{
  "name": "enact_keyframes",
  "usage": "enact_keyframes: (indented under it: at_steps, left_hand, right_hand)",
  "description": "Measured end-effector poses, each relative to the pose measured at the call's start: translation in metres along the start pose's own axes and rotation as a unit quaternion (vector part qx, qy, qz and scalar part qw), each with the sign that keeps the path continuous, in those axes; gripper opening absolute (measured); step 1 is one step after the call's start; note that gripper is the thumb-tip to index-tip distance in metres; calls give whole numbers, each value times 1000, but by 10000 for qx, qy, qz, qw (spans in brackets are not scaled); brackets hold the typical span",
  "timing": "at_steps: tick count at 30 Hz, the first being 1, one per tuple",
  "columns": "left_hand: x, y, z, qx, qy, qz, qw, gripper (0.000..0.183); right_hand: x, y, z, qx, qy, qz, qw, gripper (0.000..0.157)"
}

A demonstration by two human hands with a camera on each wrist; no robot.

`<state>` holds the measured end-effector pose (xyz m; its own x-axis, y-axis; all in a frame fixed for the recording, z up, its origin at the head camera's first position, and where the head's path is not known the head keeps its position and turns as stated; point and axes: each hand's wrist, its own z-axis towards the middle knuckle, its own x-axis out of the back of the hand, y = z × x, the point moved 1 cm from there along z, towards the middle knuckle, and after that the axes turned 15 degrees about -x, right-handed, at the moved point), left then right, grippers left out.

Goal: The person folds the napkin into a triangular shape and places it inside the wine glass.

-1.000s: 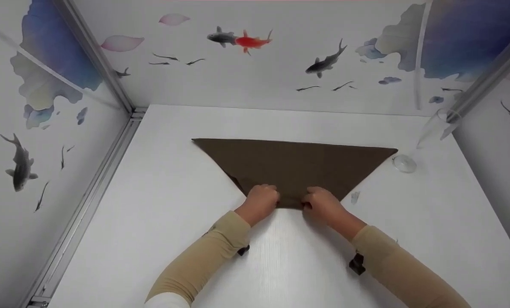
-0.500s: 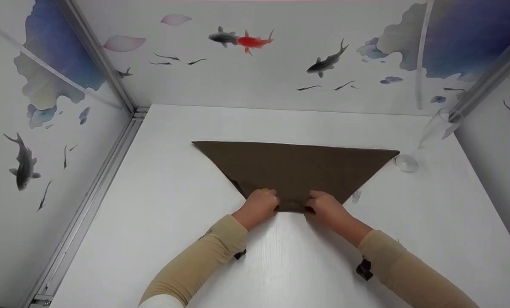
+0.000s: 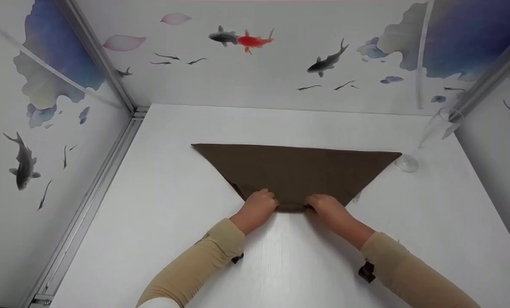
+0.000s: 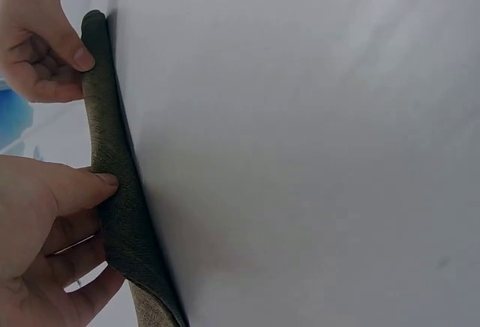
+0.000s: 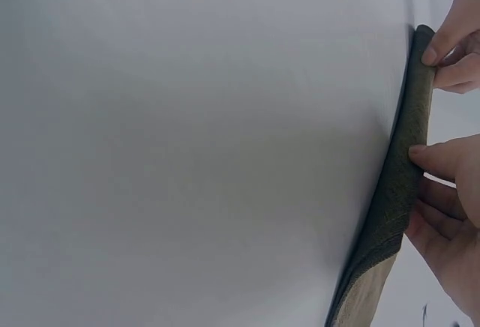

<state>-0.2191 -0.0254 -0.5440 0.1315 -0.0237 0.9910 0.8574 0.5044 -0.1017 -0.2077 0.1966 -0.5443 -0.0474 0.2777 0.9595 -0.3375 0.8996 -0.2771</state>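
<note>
A dark brown cloth [image 3: 297,171] lies on the white table, its long straight edge far from me and its short edge nearest. That near edge is rolled over, and the roll [image 4: 124,207] shows as a thick band in the left wrist view. My left hand [image 3: 257,209] pinches the roll's left part between thumb and fingers. A short way along it, my right hand [image 3: 330,211] pinches the right part, thumb on the near side as the right wrist view shows on the roll [image 5: 397,184]. The cloth's two far corners lie out to the sides.
A clear stemmed glass [image 3: 407,163] stands on the right, its round foot close to the cloth's right corner. White walls [image 3: 263,85] printed with fish and petals enclose the back and sides. A metal rail [image 3: 96,201] runs along the left table edge.
The far edge of the cloth has come slightly nearer to me, its right corner closing on the glass's foot. Both hands still pinch the near edge, having shifted slightly.
</note>
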Motion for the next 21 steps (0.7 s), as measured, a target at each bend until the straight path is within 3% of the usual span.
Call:
enact_keyframes:
  at_steps: [6,12,17,21]
  left_hand:
    - [-4,-3,4,147,-127,-279,9994,15]
    - [-2,-6,7,419,189,-933,9946,19]
    - [-2,-8,9,612,309,-987,9928,20]
    - [-3,-8,10,663,327,-738,9945,19]
  right_hand:
    - [-1,1,3,53,44,12,10000,17]
    - [-2,3,8,-196,-146,49,9997,15]
    - [-2,4,11,-342,-257,220,9988,12]
    - [-4,6,13,-431,-232,245,9985,11]
